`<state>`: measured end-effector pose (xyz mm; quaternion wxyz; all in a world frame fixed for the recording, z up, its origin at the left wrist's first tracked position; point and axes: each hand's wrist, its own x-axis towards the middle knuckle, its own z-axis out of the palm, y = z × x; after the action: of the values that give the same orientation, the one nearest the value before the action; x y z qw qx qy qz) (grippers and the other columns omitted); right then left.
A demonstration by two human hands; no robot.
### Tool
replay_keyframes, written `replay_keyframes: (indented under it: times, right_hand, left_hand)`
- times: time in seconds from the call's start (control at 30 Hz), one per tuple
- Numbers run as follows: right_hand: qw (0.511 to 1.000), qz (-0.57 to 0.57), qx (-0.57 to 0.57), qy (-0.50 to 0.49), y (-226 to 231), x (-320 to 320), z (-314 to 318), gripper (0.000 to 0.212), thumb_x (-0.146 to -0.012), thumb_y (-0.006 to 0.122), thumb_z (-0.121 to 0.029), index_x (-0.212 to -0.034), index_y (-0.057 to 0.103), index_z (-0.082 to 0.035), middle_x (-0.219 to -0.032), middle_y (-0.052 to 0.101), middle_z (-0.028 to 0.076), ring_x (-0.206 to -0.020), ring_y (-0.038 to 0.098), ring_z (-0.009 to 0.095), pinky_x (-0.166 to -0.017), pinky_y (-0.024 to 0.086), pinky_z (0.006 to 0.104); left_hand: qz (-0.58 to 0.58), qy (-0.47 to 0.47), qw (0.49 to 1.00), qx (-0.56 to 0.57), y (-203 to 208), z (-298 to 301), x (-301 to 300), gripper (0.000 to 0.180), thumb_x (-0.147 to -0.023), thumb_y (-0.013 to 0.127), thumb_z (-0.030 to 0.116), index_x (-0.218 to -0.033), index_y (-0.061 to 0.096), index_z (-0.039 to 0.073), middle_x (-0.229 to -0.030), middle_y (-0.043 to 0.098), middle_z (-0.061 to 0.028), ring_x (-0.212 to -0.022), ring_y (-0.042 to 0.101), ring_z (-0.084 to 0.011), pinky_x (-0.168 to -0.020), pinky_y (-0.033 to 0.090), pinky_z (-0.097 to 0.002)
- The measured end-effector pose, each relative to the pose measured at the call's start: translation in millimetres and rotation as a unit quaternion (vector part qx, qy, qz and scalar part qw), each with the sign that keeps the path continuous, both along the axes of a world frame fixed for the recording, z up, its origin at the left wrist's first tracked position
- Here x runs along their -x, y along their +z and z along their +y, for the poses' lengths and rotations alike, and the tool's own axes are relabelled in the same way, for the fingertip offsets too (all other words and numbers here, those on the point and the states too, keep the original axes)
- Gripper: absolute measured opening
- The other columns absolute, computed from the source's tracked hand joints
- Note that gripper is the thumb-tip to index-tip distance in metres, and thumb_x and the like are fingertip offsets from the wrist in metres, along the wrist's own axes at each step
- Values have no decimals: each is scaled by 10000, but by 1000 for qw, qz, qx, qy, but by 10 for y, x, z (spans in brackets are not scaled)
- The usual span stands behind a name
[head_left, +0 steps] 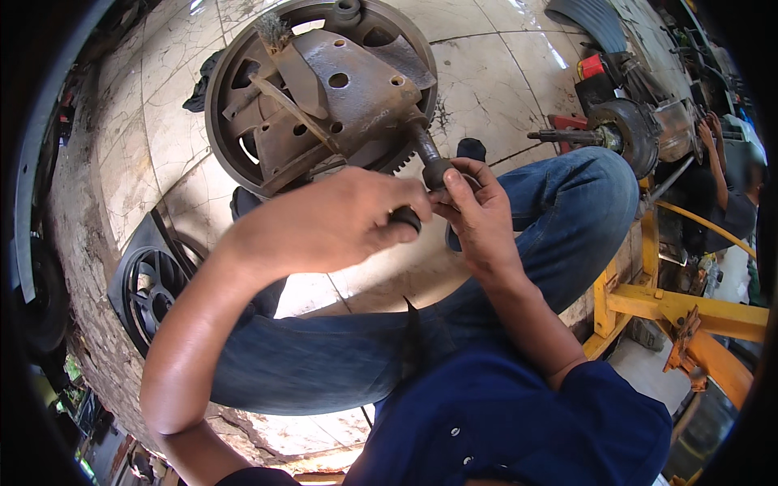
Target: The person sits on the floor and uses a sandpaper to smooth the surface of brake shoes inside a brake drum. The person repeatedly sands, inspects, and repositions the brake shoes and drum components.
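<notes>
A rusty flat metal bracket (365, 81) with several holes lies on top of a large toothed flywheel (215, 105). From its near right corner a short metal shaft (424, 144) sticks out, ending in a dark round knob (437, 172). My right hand (480, 215) has its thumb and fingers closed in a pinch around the lower side of this knob. Just left of it, my left hand (348, 215) is curled around a small black rounded piece (406, 218), slightly blurred; its kind is unclear. The two hands' fingertips nearly meet.
A worn brush (274, 34) rests on the bracket. A black speaker-like ring panel (150, 283) stands at left, beyond my bent knee. At right are a hub with a splined shaft (624, 134), a yellow metal frame (689, 308) and another person's arms (715, 154).
</notes>
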<state>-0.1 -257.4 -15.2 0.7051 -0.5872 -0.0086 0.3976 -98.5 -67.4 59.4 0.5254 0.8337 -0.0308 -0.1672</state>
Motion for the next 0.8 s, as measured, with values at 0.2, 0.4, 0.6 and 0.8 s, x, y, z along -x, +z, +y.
replay_keyframes:
  times: [0.2,0.4,0.6,0.8]
  right_hand:
    - [987,147,-55,23,37,-102,-25,347,-940,673,-182,-1185,531,18,-1055,648,112,-890,654,161,-834,554,316]
    - [987,-143,39,55,-47,-184,90,291,-919,683,-90,-1143,569,55,-986,678,108,-869,660,138,-812,528,269]
    - [961,-259,72,69,-208,-224,125,346,-863,736,-75,-1149,568,21,-979,691,95,-866,659,132,-782,519,262]
    - [878,-439,174,82,-251,-160,152,408,-834,767,-101,-1161,552,14,-979,695,83,-829,657,151,-735,520,287]
  left_hand:
    - [26,-18,999,33,-113,-181,-2,196,-929,622,135,-1089,601,25,-1000,680,-132,-930,667,-305,-792,521,-397]
    - [-1,-15,1000,23,-138,-158,-27,194,-924,623,120,-1092,602,25,-988,682,-132,-926,668,-305,-785,522,-392]
    - [-26,-13,999,24,-160,-172,5,196,-925,622,132,-1095,605,34,-988,679,-134,-925,662,-317,-798,518,-395]
    - [-39,-14,999,22,-179,-144,16,197,-932,614,141,-1099,604,36,-991,676,-135,-944,656,-319,-820,514,-405]
